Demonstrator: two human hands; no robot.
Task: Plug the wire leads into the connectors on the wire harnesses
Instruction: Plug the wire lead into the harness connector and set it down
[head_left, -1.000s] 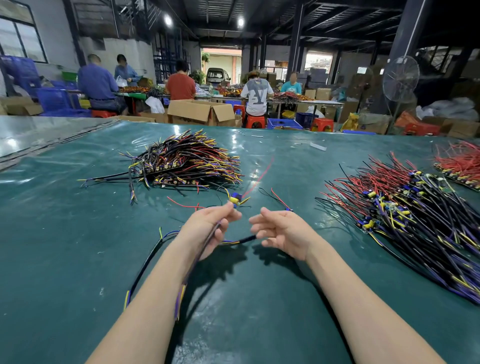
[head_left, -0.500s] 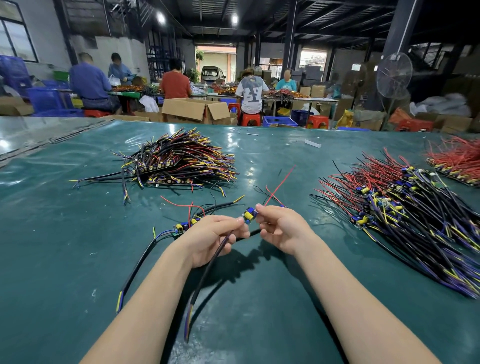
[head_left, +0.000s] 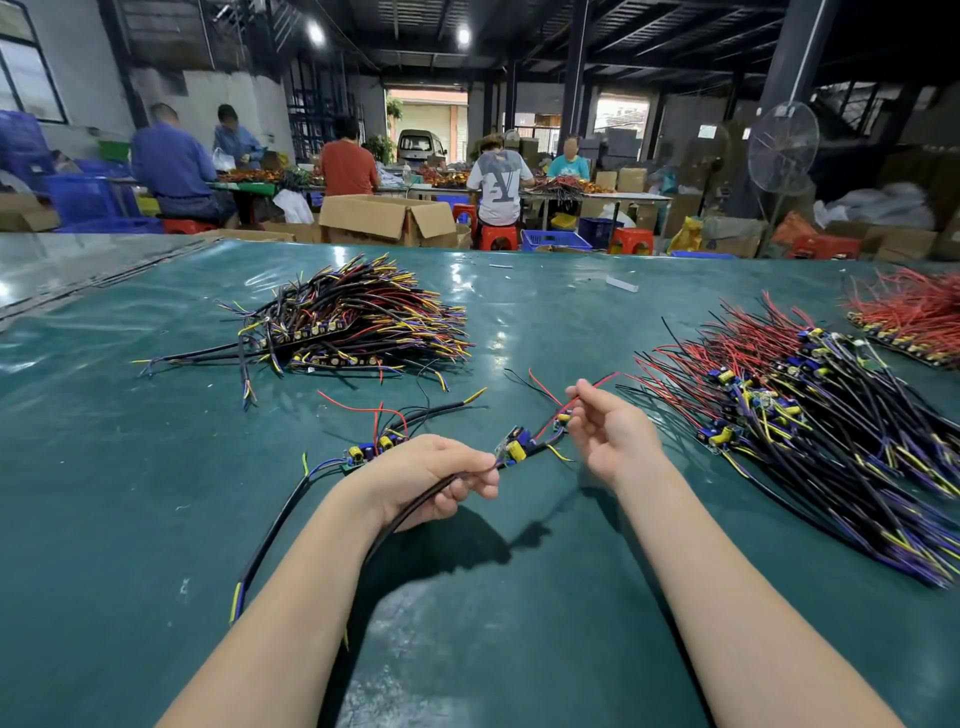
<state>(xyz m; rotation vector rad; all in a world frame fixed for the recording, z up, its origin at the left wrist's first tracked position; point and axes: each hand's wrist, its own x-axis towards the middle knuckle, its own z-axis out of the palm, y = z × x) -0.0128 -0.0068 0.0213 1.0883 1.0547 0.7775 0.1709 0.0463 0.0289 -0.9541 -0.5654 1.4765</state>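
Bottom centre of frame: 2 bare forearms reach in over the green mat (head_left: 130, 519). Left hand (head_left: 441, 483) is curled tight round a black cable (head_left: 415, 506), w/ the harness's small board (head_left: 514, 449) (yellow cap on it) sticking out just past the fingertips. Right hand (head_left: 615, 441), centre-right and a bit apart from the left, pinches a red lead (head_left: 597, 383) btwn thumb & forefinger. The lead runs down toward the board's far end. The connector itself is too small to make out.

Just left of the left hand, a 2nd harness (head_left: 366, 452) lies on the mat, untouched. Further up: mixed pile (head_left: 358, 322) upper-left of centre, big red/black pile (head_left: 810, 426) at right, red bundle (head_left: 914, 312) at far right edge. Beyond the table, 5 workers (head_left: 348, 166) sit at benches.

Risks, my read:
- The lead is thin & floppy, so pushing from too far back prob buckles it instead of seating it.
- The board hangs unsupported off the cable and may twist away under the push.
- A thin black wire (head_left: 524, 378) beside the red one could get swapped into the wrong slot.
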